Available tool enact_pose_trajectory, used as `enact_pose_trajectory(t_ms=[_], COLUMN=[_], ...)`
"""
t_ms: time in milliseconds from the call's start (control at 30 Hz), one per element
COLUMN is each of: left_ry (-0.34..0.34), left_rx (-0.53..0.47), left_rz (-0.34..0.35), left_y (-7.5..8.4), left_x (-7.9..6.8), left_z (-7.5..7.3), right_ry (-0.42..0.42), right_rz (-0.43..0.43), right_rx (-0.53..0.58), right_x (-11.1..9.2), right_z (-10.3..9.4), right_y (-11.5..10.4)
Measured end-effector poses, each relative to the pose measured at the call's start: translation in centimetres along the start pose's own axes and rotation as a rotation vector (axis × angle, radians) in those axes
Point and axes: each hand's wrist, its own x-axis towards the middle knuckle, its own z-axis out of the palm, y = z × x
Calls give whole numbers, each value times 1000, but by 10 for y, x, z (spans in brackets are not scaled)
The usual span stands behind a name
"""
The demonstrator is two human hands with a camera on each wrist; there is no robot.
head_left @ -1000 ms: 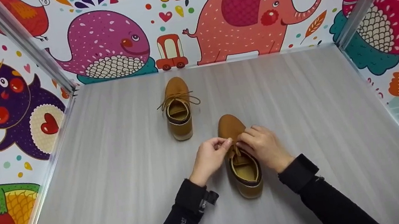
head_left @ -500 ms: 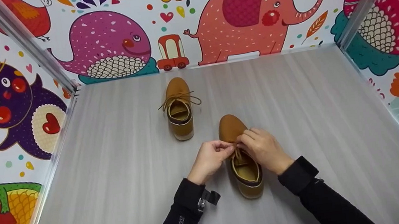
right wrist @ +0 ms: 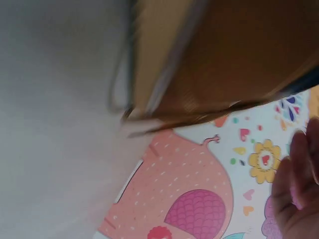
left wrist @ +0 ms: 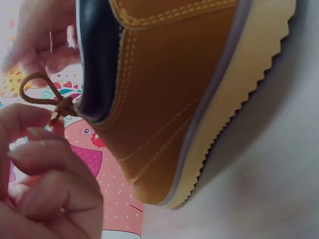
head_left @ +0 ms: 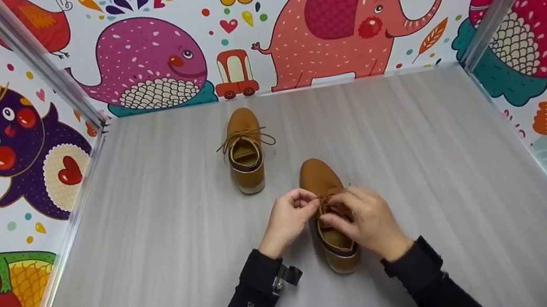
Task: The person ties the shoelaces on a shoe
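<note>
A tan lace-up shoe [head_left: 315,173] stands on the floor between my hands, its toe pointing away. My left hand [head_left: 285,221] pinches the brown shoelace [left wrist: 64,105] at the front of the shoe's opening. A lace loop stands out from the knot in the left wrist view. Over the shoe's right side is my right hand [head_left: 369,220], thumb and fingers parted above the laces. The right wrist view has this hand [right wrist: 299,184] with its fingers loose and apart from the blurred lace end [right wrist: 164,124] trailing along the shoe. Fingers partly hide the knot.
A matching tan shoe [head_left: 249,177] with a tied bow sits farther back, to the left. Grey wood-look floor [head_left: 169,241] lies around both shoes. Printed cartoon walls [head_left: 330,24] with metal corner strips close off the back and sides.
My right hand has come away from the laces on the shoe's right side, its thumb and fingers spreading over the opening. The left hand keeps its pinch nearly in place.
</note>
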Motion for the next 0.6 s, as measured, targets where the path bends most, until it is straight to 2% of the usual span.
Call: enact_pose_trajectory(t_ms=[133,233,333,467,533,600], left_ry=[-18,-22,-14,32,59,76], left_rx=[-43,-72,-80,-84,-98,-103], left_rz=[-9,-17,-21,-31,-49,-78], left_y=[0,-2,-3,-5,-7,-2], left_x=[-4,-8,-12,-17,-19,-24], left_z=[-1,-3,-6,-11,-13,-14], right_ry=[-18,-24,-19,-4,-15,-38], right_rz=[46,144,308,571,677,758], right_rx=[-54,-57,30,163,178,189], right_x=[-6,-9,-12,-16,-19,-22], right_z=[2,3,2,-4,-7,-9], right_y=[-11,-13,-13,-11,-9,-7])
